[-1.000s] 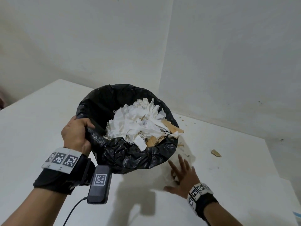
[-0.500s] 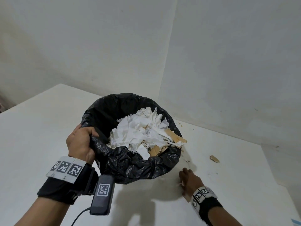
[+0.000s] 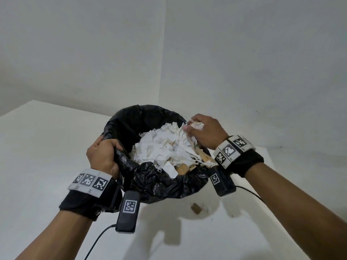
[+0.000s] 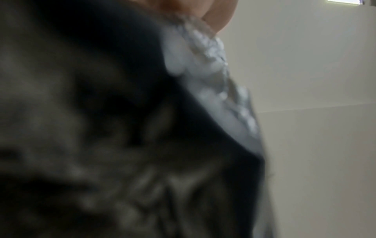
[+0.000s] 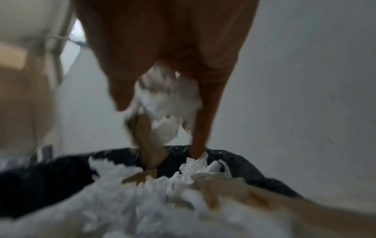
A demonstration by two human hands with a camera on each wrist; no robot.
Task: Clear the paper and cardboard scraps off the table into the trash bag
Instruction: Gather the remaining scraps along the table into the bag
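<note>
Above the black trash bag [image 3: 159, 177], its rim gripped at nine o'clock by my left hand [image 3: 102, 156], my right hand [image 3: 203, 133] clutches feather-light, crumpled paper scraps [image 3: 196, 125], best bunched whole, over the bag's heap.

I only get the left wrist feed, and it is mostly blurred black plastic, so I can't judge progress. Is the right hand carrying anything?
Observer: Yes. The right hand grips a wad of white paper above the open mouth of the trash bag.
Operator: Only paper?
Observer: Probably not. The right wrist view shows what looks like a brown cardboard strip hanging between the fingers with the paper.
Operator: Any scraps on the table?
Observer: One brown cardboard scrap lies on the table in front of the bag.
</note>
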